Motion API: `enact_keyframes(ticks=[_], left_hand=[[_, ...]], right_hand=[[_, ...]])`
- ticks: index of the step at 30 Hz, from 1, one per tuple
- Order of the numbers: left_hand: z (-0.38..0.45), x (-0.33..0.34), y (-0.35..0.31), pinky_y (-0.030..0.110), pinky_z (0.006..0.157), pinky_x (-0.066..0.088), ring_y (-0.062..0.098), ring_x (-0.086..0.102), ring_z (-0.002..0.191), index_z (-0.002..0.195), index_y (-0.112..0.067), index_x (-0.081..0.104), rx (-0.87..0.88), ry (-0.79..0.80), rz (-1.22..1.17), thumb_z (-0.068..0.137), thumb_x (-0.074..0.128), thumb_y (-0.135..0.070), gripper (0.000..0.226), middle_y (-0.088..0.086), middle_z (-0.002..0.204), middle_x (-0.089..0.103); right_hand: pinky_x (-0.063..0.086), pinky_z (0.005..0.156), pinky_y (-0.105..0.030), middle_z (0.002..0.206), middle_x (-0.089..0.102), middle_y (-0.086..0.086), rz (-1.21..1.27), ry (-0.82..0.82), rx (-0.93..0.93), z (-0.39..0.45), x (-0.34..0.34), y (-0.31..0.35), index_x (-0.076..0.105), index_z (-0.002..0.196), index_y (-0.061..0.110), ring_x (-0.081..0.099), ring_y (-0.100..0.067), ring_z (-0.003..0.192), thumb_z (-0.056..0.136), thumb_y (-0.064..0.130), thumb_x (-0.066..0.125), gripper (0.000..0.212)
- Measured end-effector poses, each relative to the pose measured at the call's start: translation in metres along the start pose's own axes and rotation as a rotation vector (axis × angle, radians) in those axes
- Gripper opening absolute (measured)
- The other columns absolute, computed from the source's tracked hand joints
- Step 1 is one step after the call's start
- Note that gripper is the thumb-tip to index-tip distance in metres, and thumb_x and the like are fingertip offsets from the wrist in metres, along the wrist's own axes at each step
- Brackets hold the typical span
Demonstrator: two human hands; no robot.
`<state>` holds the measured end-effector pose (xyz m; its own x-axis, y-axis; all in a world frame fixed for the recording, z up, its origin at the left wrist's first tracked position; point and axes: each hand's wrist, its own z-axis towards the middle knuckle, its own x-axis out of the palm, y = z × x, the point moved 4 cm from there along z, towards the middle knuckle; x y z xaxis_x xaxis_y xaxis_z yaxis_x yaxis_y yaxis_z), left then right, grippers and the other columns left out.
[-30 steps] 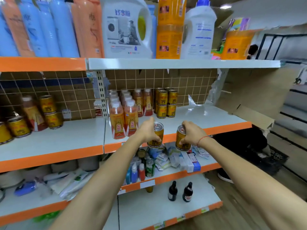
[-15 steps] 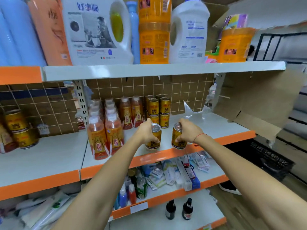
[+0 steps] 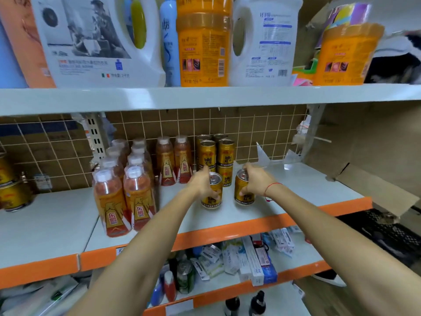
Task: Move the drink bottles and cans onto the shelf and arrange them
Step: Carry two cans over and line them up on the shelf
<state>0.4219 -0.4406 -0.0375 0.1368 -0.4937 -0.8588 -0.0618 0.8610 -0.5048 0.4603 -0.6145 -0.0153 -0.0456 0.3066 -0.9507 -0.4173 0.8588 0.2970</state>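
Observation:
My left hand [image 3: 202, 182] grips a gold drink can [image 3: 212, 198] that stands on the white middle shelf [image 3: 296, 190]. Just to its right, my right hand [image 3: 256, 180] grips a second gold can [image 3: 243, 195], also standing on the shelf. Right behind them a stack of gold cans [image 3: 216, 153] stands two high against the tiled back wall. Left of the stack stand two orange drink bottles [image 3: 174, 164], and further left a block of several orange bottles [image 3: 124, 185] with white caps.
The shelf above [image 3: 205, 96] carries detergent jugs [image 3: 262, 39] and orange tubs [image 3: 202, 42]. More gold cans [image 3: 11, 190] stand at the far left. Torn cardboard [image 3: 376, 160] closes the right side. A lower shelf [image 3: 296, 270] holds small packets and bottles.
Both hands moved the two cans up from below the shelf edge, over it and further back, to just in front of the can stack. The camera came closer.

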Motion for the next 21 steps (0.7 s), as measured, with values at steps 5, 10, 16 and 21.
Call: enact_keyframes(ticks=[5,10,16,21], left_hand=[[0.011,0.012,-0.001,0.041,0.101,0.045,0.03,0.048,0.125,0.139,-0.006,0.03,-0.064,-0.025,-0.033,0.06,0.089,-0.025,0.1,0.013,0.137,0.048],[0.011,0.026,0.007,0.037,0.101,0.044,0.029,0.05,0.123,0.139,-0.007,0.031,-0.107,-0.082,-0.013,0.058,0.09,-0.025,0.103,0.011,0.137,0.05],[0.013,0.038,0.012,0.037,0.101,0.044,0.028,0.05,0.123,0.137,-0.007,0.033,-0.139,-0.103,-0.002,0.058,0.09,-0.025,0.099,0.01,0.136,0.051],[0.019,0.042,0.015,0.036,0.098,0.046,0.026,0.053,0.119,0.132,-0.009,0.037,-0.126,-0.125,-0.026,0.059,0.09,-0.024,0.092,0.009,0.13,0.054]], right_hand=[[0.05,0.09,-0.044,0.125,0.053,-0.013,-0.014,0.044,-0.074,0.028,0.007,-0.01,0.036,0.132,0.011,0.053,-0.031,0.112,0.063,0.032,0.085,0.086],[0.049,0.092,-0.042,0.133,0.047,-0.013,0.036,0.074,-0.137,0.045,0.019,-0.015,0.035,0.135,0.01,0.051,-0.031,0.116,0.067,0.029,0.083,0.085],[0.051,0.091,-0.042,0.127,0.051,-0.01,0.06,0.076,-0.211,0.052,0.034,-0.02,0.041,0.127,0.014,0.054,-0.029,0.112,0.065,0.028,0.084,0.078],[0.05,0.092,-0.044,0.129,0.051,-0.01,0.097,0.081,-0.235,0.058,0.048,-0.026,0.038,0.132,0.017,0.054,-0.029,0.114,0.061,0.028,0.086,0.086]])
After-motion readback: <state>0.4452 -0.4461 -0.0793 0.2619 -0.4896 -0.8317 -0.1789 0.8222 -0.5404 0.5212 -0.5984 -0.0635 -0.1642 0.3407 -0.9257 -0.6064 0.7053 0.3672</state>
